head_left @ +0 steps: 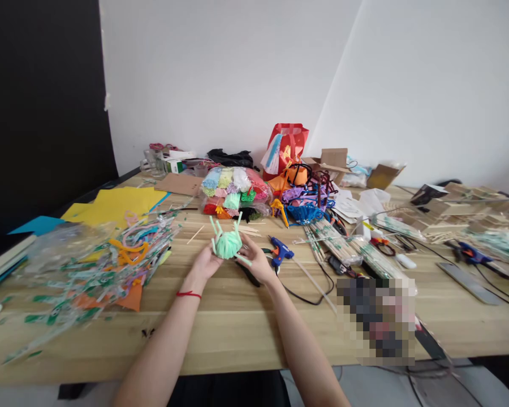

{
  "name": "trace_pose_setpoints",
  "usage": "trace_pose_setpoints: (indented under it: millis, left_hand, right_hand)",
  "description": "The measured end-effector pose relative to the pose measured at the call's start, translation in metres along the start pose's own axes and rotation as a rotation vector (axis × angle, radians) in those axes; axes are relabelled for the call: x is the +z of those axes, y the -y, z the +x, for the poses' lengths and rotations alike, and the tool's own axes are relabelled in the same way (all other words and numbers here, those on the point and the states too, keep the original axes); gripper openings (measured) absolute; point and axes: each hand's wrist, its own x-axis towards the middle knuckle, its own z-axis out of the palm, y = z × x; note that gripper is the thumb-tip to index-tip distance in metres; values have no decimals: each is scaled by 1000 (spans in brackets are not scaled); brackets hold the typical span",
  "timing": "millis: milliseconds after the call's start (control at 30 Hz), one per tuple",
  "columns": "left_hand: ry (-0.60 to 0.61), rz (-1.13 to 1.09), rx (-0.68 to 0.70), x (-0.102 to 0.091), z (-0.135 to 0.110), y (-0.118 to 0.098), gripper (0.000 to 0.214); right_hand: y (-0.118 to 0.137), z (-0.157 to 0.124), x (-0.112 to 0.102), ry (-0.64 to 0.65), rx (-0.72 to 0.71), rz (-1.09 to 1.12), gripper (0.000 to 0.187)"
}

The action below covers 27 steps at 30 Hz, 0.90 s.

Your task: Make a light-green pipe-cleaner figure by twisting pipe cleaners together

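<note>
Between my hands is a mint-green ball of bundled pipe cleaners (228,245), with several loose ends sticking up and one jutting out to the lower right. My left hand (206,262) cups it from the left side, and a red string circles that wrist. On the other side, my right hand (257,260) grips it with the fingers behind and near the loose ends. Just right of my right hand lies a blue hot glue gun (280,252) with a clear glue stick near it. A dark-handled tool (248,274) is partly hidden under my hands.
Plastic wrappers and pipe-cleaner scraps (127,254) heap up on the left by yellow sheets (114,204). Behind my hands sits a bag of coloured pipe cleaners (235,192). To the right are bundled sticks (335,243), a second glue gun (475,253) and a dark cable (305,299).
</note>
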Motion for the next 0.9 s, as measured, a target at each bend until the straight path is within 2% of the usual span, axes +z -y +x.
trace_pose_setpoints:
  millis: [67,133,200,300,400,533,667,767,900]
  left_hand:
    - [21,39,48,-1,-1,0,18]
    - [74,116,78,1,-4,3,16]
    - [131,183,71,5,-9,6,18]
    - [224,325,61,11,-16,9,33]
    - [262,504,128,14,-21,9,42]
    - [313,772,261,13,-25,12,64]
    - [402,783,256,14,-26,14,90]
    - [473,773,260,16,-26,14,104]
    - [535,815,344,16,-28,13,104]
  right_hand:
    - [5,-2,3,41,-11,-12,84]
    - [6,-3,5,31,-20,-48,93]
    - [5,-3,6,-37,-33,-87,98]
    - [1,-2,5,-173,-45,-84,99]
    - [-4,0,2,-283,-24,-55,90]
    - [-9,3,-1,-356,10,-34,69]
    - [-8,4,0,-415,25,57,61]
    - [-4,4,2,-414,61,173,61]
    - [4,5,2,-384,140,352,50]
